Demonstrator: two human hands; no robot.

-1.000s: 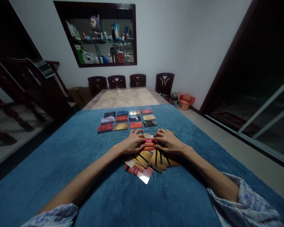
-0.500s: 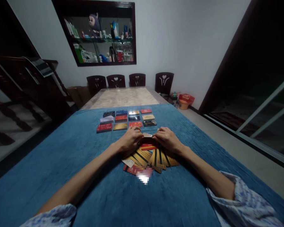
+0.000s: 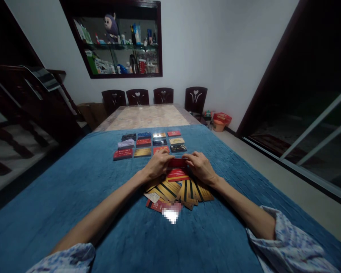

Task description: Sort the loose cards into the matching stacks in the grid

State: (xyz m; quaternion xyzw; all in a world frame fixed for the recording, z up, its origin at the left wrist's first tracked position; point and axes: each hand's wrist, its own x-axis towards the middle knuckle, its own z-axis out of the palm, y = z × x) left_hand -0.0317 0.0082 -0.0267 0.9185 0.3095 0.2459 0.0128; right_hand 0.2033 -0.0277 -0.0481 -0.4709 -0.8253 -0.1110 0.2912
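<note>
My left hand (image 3: 158, 165) and my right hand (image 3: 200, 166) together hold a red card (image 3: 177, 162) by its two ends, lifted just above a loose heap of cards (image 3: 177, 189) on the blue cloth (image 3: 74, 197). The heap mixes gold cards with black stripes and red ones, fanned out under my wrists. Beyond my hands, neat small stacks of cards (image 3: 150, 144) lie in rows: red, gold, blue, black and white ones.
The blue cloth covers the near part of a long table; its bare marble top (image 3: 149, 116) shows at the far end. Several dark chairs (image 3: 153, 96) stand behind it. A wall shelf (image 3: 119, 41) holds bottles and a toy. A red basket (image 3: 221, 119) sits on the floor at the right.
Both hands were pressed on the heap. They have since pinched one red card and raised it off the pile, shifting slightly toward the rows of stacks.
</note>
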